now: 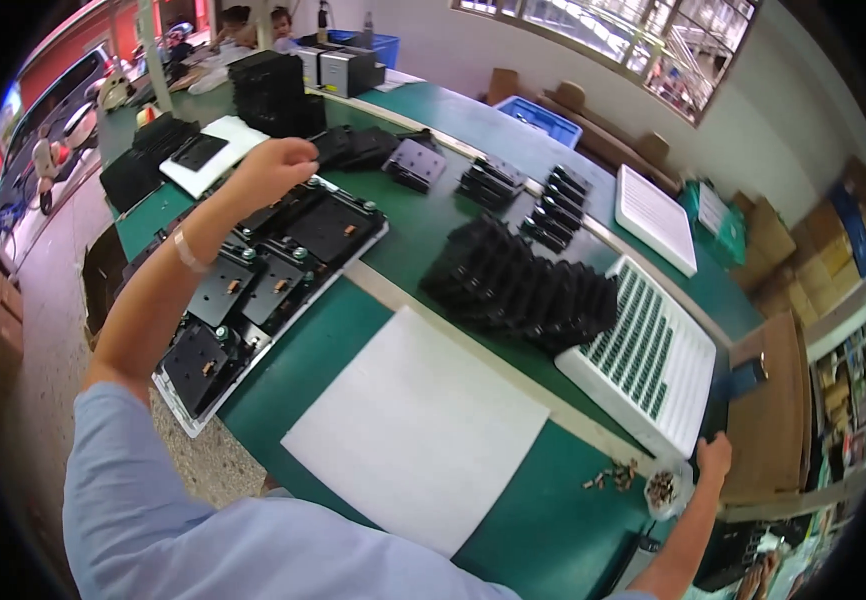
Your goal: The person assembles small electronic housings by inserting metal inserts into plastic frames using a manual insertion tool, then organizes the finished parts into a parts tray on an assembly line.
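My left hand (275, 168) reaches over the far end of a white tray (243, 378) loaded with black flat assemblies (331, 232). Its fingers are curled together, and whatever they hold, if anything, does not show. On the far right, my right hand (715, 457) is closed beside the near corner of a white foam tray (691, 345) with rows of small green parts (638, 350). Its fingertips are partly hidden, so what they grip cannot be made out. Close to that hand stands a clear bag (665, 490) of small brownish parts, with loose ones (613, 476) beside it.
A white foam sheet (418, 425) lies before me on the green table (538, 505). Beyond it sit a row of black plastic parts (518, 285) and smaller black stacks (493, 182). Tall black stacks (268, 95) stand far left; a cardboard box (768, 410) is at right.
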